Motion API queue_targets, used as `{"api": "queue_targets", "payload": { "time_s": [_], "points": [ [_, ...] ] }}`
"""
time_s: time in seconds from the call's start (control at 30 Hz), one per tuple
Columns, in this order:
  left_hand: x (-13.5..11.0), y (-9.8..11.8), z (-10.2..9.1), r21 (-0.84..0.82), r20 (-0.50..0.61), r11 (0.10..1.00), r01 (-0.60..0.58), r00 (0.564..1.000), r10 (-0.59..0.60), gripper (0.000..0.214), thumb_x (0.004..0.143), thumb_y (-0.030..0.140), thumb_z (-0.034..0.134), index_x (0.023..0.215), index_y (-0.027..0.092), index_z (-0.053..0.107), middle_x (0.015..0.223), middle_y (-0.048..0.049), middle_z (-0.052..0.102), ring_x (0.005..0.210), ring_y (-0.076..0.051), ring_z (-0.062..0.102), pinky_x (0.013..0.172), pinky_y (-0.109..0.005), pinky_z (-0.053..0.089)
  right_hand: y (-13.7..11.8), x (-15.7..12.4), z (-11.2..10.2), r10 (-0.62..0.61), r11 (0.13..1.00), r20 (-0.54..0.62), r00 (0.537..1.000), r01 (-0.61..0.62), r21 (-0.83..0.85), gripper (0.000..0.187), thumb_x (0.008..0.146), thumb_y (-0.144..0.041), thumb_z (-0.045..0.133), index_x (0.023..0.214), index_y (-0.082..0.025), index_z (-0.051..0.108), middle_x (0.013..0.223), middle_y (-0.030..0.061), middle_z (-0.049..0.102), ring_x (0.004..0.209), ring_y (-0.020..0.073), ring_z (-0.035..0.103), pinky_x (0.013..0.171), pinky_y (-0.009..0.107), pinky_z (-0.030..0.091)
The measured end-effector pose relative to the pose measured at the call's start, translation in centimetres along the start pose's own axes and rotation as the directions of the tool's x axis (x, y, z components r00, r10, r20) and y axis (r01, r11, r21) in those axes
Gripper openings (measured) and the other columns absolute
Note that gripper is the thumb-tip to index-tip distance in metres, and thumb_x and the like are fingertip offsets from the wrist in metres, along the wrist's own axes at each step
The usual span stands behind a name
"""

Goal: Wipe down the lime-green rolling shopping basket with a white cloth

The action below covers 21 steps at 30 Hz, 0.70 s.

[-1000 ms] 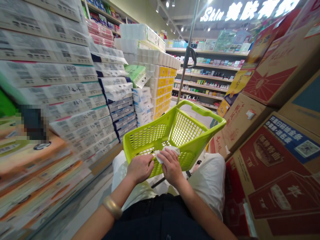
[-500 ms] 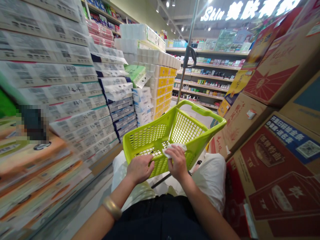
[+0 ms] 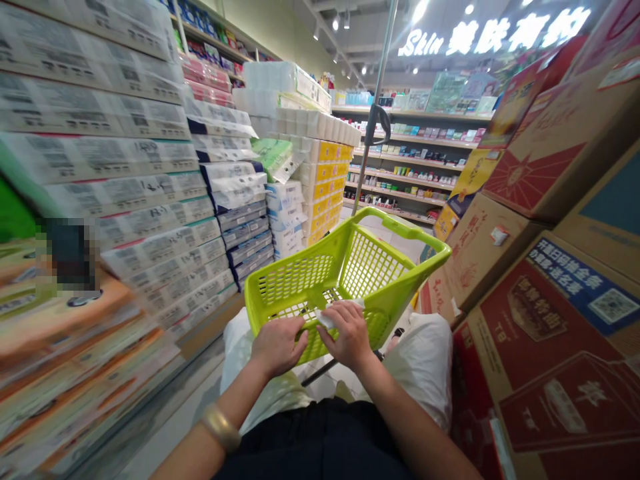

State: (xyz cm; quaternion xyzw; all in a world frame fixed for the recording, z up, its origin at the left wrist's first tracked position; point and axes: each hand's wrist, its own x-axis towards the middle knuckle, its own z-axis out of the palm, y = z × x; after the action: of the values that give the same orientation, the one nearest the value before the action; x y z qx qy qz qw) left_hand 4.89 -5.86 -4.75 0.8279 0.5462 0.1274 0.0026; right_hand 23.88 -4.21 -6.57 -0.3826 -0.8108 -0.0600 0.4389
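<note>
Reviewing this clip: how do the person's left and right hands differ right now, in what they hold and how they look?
The left hand grips the near rim of the green basket, while the right hand holds a white cloth or tissue.
The left arm wears a gold-coloured bangle; the right arm shows none.
Shared: both are bare, backs up, at the basket's near side.

Shop int., stocked shelves (image 3: 415, 172) at bk, lit "Skin" sign (image 3: 483, 37) above, pkgs (image 3: 145, 157) stacked L, ctns (image 3: 550, 143) piled R
</note>
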Motion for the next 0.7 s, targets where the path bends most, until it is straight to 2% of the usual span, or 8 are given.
{"api": "queue_targets", "payload": {
  "time_s": [0.13,0.23,0.37,0.5,0.63,0.7],
  "points": [
    [-0.1,0.0,-0.3,-0.009,0.004,1.0,-0.001,1.0,0.001,0.027,0.091,0.036,0.034,0.086,0.021,0.057,0.087,-0.0049,0.068,0.082,-0.022,0.062,0.068,-0.032,0.041,-0.2,0.4,0.2,0.028,0.997,-0.01,1.0,-0.029,-0.067,0.036,0.085,-0.039,0.061,0.117,-0.024,0.06,0.101,0.0065,0.066,0.097,0.0226,0.057,0.088,0.037,0.04],
    [-0.1,-0.1,-0.4,-0.006,0.004,1.0,0.0,1.0,0.0,0.026,0.09,0.035,0.036,0.087,0.021,0.057,0.087,-0.0053,0.068,0.083,-0.022,0.063,0.068,-0.032,0.041,-0.5,0.7,0.7,0.034,0.991,0.022,0.999,-0.031,-0.133,0.024,0.088,-0.035,0.058,0.11,-0.028,0.064,0.105,0.0037,0.066,0.093,0.02,0.057,0.086,0.036,0.037],
    [0.0,-0.2,-0.4,0.006,0.021,1.0,-0.001,1.0,0.0,0.028,0.09,0.037,0.034,0.087,0.021,0.057,0.086,-0.0054,0.068,0.083,-0.022,0.063,0.069,-0.032,0.041,-0.1,0.6,1.2,-0.018,0.991,0.06,0.998,0.026,-0.128,0.011,0.09,-0.026,0.055,0.095,-0.026,0.065,0.102,0.0003,0.067,0.104,0.0189,0.054,0.096,0.035,0.031],
    [-0.1,-0.3,-0.3,0.008,0.027,1.0,-0.01,1.0,0.01,0.029,0.091,0.038,0.033,0.089,0.022,0.057,0.09,-0.0051,0.068,0.086,-0.022,0.063,0.071,-0.032,0.042,2.8,0.5,-0.4,0.02,0.978,0.033,0.999,-0.013,-0.207,0.013,0.091,-0.024,0.052,0.085,-0.023,0.064,0.089,0.0017,0.066,0.099,0.0183,0.054,0.101,0.036,0.028],
    [0.0,-0.3,-0.3,0.023,0.033,1.0,-0.003,0.999,0.002,0.028,0.09,0.038,0.033,0.087,0.022,0.056,0.088,-0.005,0.068,0.084,-0.022,0.063,0.07,-0.032,0.042,6.8,1.1,-3.3,0.091,0.938,-0.042,0.995,-0.1,-0.332,0.02,0.092,-0.024,0.049,0.077,-0.022,0.062,0.083,0.0036,0.065,0.092,0.0192,0.053,0.098,0.035,0.031],
    [0.1,-0.1,-0.2,0.025,0.03,1.0,0.002,1.0,-0.003,0.028,0.09,0.038,0.033,0.086,0.022,0.056,0.088,-0.005,0.068,0.084,-0.022,0.063,0.07,-0.032,0.043,7.7,1.4,-4.0,0.127,0.922,-0.096,0.987,-0.153,-0.357,0.023,0.093,-0.025,0.046,0.076,-0.022,0.062,0.082,0.004,0.064,0.094,0.0201,0.053,0.1,0.036,0.03]
  ]
}}
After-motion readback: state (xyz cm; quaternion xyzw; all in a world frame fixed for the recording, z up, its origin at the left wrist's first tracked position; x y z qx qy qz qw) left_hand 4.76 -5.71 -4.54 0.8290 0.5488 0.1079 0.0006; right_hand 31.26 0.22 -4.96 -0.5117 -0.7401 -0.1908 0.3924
